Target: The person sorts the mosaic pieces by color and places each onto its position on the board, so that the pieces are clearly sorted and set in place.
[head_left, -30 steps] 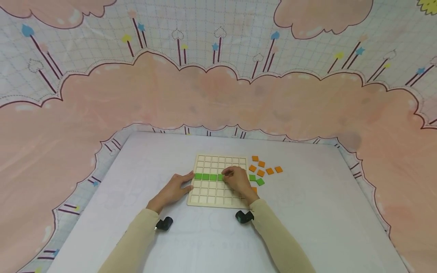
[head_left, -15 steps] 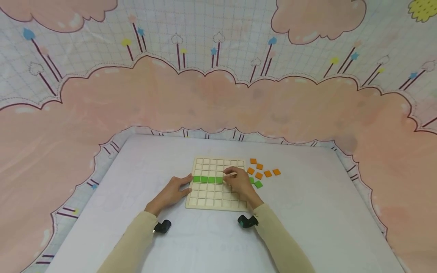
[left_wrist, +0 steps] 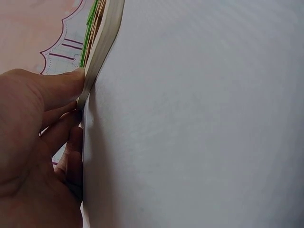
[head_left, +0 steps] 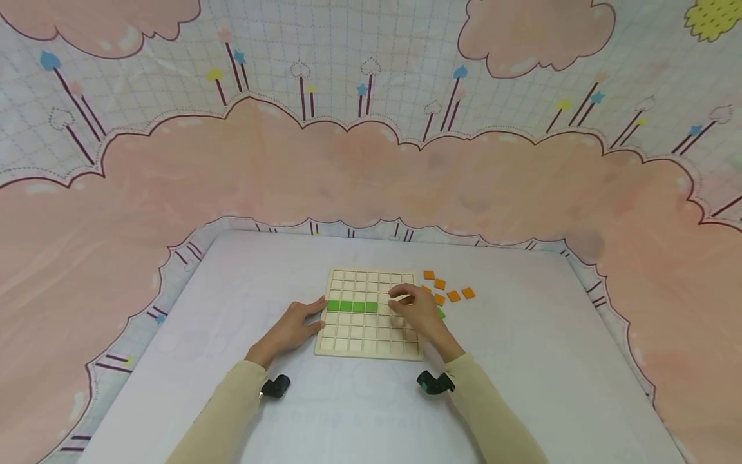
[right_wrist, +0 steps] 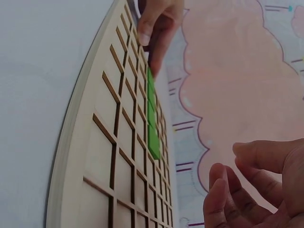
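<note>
A pale wooden board [head_left: 365, 333] with a raised grid lies flat on the table. Several green square tiles [head_left: 346, 306] sit side by side in one row, starting from its left edge. My left hand [head_left: 294, 325] rests against that edge, thumb and forefinger spread apart; the left wrist view has the thumb [left_wrist: 66, 88] touching the board's side. Over the right part of the grid hovers my right hand [head_left: 417, 309], fingers bent, a gap between thumb and forefinger and nothing held, as the right wrist view confirms. It partly hides a loose green tile [head_left: 441, 313].
Several orange tiles [head_left: 453, 296] lie scattered on the white tabletop [head_left: 539, 335] right of the board. A cloth [head_left: 348, 167] with pink clouds hangs behind the table. Small black devices [head_left: 436, 383] are worn at both wrists.
My right hand has drawn back to the right from the end of the green row, uncovering its last tile and nearby cells. The left hand stays at the board's edge.
</note>
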Motion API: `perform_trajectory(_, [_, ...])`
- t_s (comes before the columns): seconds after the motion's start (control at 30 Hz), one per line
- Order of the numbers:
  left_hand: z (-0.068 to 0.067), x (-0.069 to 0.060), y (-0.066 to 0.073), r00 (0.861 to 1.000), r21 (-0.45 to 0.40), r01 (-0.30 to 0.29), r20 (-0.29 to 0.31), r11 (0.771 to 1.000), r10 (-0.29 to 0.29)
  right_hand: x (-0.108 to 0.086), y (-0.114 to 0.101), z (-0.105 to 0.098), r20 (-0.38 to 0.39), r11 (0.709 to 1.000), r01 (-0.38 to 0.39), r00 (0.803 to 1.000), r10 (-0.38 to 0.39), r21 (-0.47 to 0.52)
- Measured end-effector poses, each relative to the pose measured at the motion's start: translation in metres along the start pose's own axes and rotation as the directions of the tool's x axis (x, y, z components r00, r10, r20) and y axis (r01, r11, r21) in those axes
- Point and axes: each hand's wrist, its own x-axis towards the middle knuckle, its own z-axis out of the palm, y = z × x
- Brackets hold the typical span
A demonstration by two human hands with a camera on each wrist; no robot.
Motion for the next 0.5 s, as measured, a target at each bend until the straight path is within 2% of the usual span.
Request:
perform_trajectory(0.3, [0.0, -0.001, 0.001, 1.0, 0.013, 0.003, -0.003, 1.0, -0.003, -0.014, 0.002, -0.022, -0.063, 0.999, 0.035, 0.997, -0.037, -0.036])
perform_trajectory(0.5, [0.002, 0.001, -0.002, 1.0, 0.006, 0.022, 0.005, 1.0, -0.022, -0.018, 0.012, -0.032, -0.071, 0.999, -0.017, 0.997, 0.014, -0.05])
